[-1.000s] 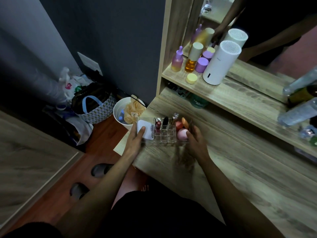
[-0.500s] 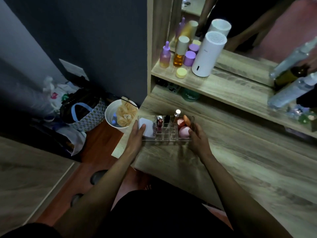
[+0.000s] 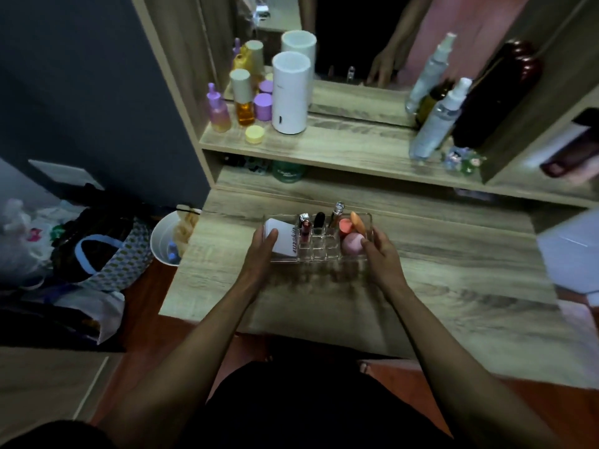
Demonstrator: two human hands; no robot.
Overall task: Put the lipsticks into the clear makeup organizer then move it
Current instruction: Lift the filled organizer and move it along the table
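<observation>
Head view: organizer [image 3: 324, 251] between both hands' fingers [image 3: 368, 244].

A home dressing corner, most likely in a bedroom; a wood-grain vanity table [image 3: 356, 293] carries a raised shelf [image 3: 340, 150] backed by a mirror [image 3: 356, 37] that reflects a person's arm; on the shelf stand a purple dropper bottle [image 3: 218, 111], an amber perfume bottle [image 3: 243, 98], a small yellow jar [image 3: 254, 134], a white cylindrical humidifier [image 3: 289, 92] and clear spray bottles [image 3: 436, 121]; a clear makeup organizer [image 3: 321, 244] with lipsticks [image 3: 305, 226] and pink makeup sponges [image 3: 352, 244] sits on the tabletop; beside the table, on a reddish wooden floor [image 3: 142, 306], are a patterned tote bag [image 3: 110, 257], a white bucket [image 3: 163, 241] and loose plastic bags [image 3: 22, 234] against a dark blue wall [image 3: 97, 76].
</observation>
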